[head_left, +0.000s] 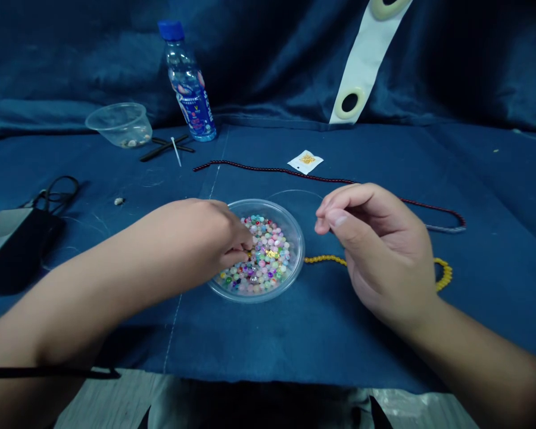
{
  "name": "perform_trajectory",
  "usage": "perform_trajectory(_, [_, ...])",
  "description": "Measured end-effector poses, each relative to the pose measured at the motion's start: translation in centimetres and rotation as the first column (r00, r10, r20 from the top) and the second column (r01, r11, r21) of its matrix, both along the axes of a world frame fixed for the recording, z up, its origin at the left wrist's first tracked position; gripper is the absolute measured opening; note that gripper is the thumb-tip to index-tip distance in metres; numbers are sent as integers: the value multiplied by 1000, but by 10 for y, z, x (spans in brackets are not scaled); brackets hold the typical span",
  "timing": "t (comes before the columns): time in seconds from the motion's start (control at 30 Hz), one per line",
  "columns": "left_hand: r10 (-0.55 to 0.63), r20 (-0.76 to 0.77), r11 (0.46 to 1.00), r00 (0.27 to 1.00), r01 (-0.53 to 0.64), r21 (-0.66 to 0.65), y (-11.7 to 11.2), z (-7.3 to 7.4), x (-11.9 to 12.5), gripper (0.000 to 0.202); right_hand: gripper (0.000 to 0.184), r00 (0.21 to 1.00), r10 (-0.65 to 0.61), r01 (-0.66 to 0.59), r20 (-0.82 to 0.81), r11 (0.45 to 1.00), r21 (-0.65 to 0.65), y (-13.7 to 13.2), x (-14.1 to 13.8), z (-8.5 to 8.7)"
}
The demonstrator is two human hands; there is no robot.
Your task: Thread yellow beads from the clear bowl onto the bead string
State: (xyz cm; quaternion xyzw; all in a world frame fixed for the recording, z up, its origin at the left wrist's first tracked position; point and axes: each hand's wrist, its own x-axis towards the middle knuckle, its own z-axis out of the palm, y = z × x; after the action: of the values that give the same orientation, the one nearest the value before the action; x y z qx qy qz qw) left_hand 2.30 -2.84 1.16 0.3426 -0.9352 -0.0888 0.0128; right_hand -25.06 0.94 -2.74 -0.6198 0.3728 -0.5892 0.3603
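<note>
L hand (201, 235) in clear bowl (290, 226) of beads (268, 256), R hand (379, 250) pinched narrow, holding unclear, navy cloth (259, 333), navy drape (71, 59) behind

Two bare hands are working here: one left hand (205, 235) and one right hand (379, 250). One round clear plastic bowl (300, 250) is sitting between them, holding too many multicoloured beads (263, 256) to count. One water bottle (190, 89) with one blue cap (171, 30) is standing beside one clear plastic cup (118, 125). Two crossed black sticks (165, 148) and one white stick (175, 151) are lying nearby, along with one loose pale bead (118, 201), one small white packet (305, 161), one dark red bead strand (295, 177), one yellow bead strand (326, 260), one black box (13, 250), one black cable (58, 193), and one white strap (364, 59) showing two eyelets (349, 102)
</note>
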Motion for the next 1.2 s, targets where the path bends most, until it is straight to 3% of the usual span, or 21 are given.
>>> perform_trajectory(0.2, [-15,47,1000,999,14,11,-3,-4,-13,10,14,995,6,-11,-96,999,-53,0,-1,2])
perform_trajectory(0.4, [31,177,1000,984,-31,2,3,7,-16,15,14,997,-5,4,-77,1000,-17,3,-1,5])
perform_trajectory(0.47, [8,60,999,998,-10,35,2,12,-12,12,13,993,-3,-1,-116,999,-35,3,-2,4])
perform_trajectory(0.53, [-5,-189,996,982,22,87,-1,15,-8,8,14,990,8,-16,-144,998,-59,2,-3,2])
perform_trajectory(0.6, [32,-471,993,882,27,118,-5,13,-7,8,13,989,15,-26,-146,997,-74,0,-4,1])
perform_trajectory(0.67, [138,-679,983,721,-15,185,-9,7,-8,7,13,991,13,-24,-135,997,-77,-1,-5,0])
perform_trajectory(0.77, [294,-822,940,488,9,342,-11,-4,-12,13,14,993,-9,0,-115,997,-82,-2,-6,-1])
perform_trajectory(0.83, [308,-860,926,407,77,368,-10,-10,-15,11,14,995,-18,8,-100,995,-97,-2,-6,-2])
perform_trajectory(0.9, [295,-879,925,375,120,361,-9,-14,-17,9,15,995,-23,11,-97,993,-119,-2,-6,-2])
perform_trajectory(1.2, [301,-880,920,367,132,370,-9,-16,-19,8,15,977,19,-61,-211,979,-194,1,-3,0])
